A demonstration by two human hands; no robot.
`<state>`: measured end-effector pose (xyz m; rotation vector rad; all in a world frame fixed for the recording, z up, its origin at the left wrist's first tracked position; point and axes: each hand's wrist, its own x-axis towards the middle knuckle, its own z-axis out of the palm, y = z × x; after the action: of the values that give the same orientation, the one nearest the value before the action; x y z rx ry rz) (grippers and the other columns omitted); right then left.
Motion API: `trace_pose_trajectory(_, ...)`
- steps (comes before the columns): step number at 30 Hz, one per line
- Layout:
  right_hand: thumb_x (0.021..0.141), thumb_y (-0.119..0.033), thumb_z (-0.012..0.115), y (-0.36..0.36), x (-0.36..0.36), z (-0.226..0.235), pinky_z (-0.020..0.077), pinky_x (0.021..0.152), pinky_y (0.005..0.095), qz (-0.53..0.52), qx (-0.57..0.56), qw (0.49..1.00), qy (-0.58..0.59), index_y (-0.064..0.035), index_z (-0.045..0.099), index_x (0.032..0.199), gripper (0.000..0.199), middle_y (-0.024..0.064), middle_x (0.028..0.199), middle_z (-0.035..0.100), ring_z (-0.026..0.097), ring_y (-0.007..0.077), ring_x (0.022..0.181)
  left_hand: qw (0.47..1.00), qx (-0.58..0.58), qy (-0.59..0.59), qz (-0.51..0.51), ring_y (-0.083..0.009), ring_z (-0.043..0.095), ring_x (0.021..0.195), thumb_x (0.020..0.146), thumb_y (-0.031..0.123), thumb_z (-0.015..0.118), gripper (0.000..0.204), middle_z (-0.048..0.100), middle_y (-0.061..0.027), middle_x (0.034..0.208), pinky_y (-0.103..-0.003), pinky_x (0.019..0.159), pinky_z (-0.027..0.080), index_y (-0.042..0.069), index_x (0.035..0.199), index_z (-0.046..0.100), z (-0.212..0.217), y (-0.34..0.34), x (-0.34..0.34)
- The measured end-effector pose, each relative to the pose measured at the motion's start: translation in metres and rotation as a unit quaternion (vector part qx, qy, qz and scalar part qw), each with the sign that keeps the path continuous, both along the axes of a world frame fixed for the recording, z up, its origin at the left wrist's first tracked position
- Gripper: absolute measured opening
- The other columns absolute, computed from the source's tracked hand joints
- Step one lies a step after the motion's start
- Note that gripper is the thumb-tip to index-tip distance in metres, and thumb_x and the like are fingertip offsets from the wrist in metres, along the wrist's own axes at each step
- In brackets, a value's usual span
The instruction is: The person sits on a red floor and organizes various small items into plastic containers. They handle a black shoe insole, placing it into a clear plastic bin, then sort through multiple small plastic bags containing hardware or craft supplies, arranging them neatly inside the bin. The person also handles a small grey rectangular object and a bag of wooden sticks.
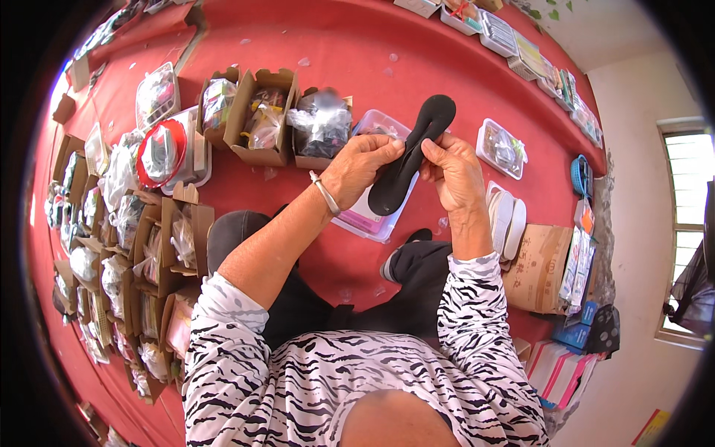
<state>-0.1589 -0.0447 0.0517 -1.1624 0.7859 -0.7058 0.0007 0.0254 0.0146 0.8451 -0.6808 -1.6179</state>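
My left hand (pixel 363 165) and right hand (pixel 456 173) both pinch the black insole-shaped piece (pixel 408 160), thumbs and fingers narrow on opposite edges of its waist; it slants in the air above the clear tray (pixel 378 123); I judge it light, soft and bendy, hardly fragile, perhaps a little slippery if its face is smooth; the waist looks a good hold, the broad ends likelier to flop; under it, the clear tray carries something flat and pink (pixel 363 218), partly covered; to the right, a small clear tray (pixel 497 170) holds a bagged item I cannot make out; past my left hand, an open cardboard box (pixel 313 162) holds dark stuff in clear plastic; its neighbour, another cardboard box (pixel 255 155), holds bagged yellowish pieces.
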Motion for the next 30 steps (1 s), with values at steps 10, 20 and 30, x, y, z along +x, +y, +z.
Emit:
trace_pose_trajectory(10,0.082,-0.016,0.063,0.004,0.000,0.007,0.0382,0.047,0.0183,0.036,-0.042,0.997,0.054,-0.0026,0.064,0.083,0.014,0.0018,0.065,0.060,0.049,0.0066,0.049,0.983,-0.036,-0.181,0.009,-0.0060,0.052,0.069,0.088,0.028,0.059,0.024,0.058,0.0015,0.077,-0.022,0.064,0.043,0.004,0.087,0.059,0.007,-0.003,0.003)
trace_pose_trajectory(20,0.083,-0.015,0.062,0.007,0.002,0.010,0.0358,0.043,0.0166,0.065,0.032,0.997,0.016,-0.0012,0.062,0.082,0.013,0.0026,0.068,0.061,0.050,0.0063,0.049,0.997,-0.013,0.075,-0.009,-0.0111,0.059,0.069,0.090,0.027,0.056,0.024,0.061,-0.0029,0.076,-0.027,0.068,0.049,0.005,0.082,0.059,0.004,-0.002,0.002)
trace_pose_trajectory(30,0.083,-0.018,0.063,0.005,0.002,0.006,0.0360,0.043,0.0171,0.071,0.035,0.997,0.004,-0.0011,0.062,0.083,0.017,0.0025,0.067,0.061,0.051,0.0065,0.050,0.987,-0.011,0.156,-0.032,-0.0116,0.060,0.073,0.094,0.023,0.048,0.024,0.063,-0.0030,0.082,-0.027,0.072,0.050,0.004,0.086,0.060,-0.005,-0.003,-0.001)
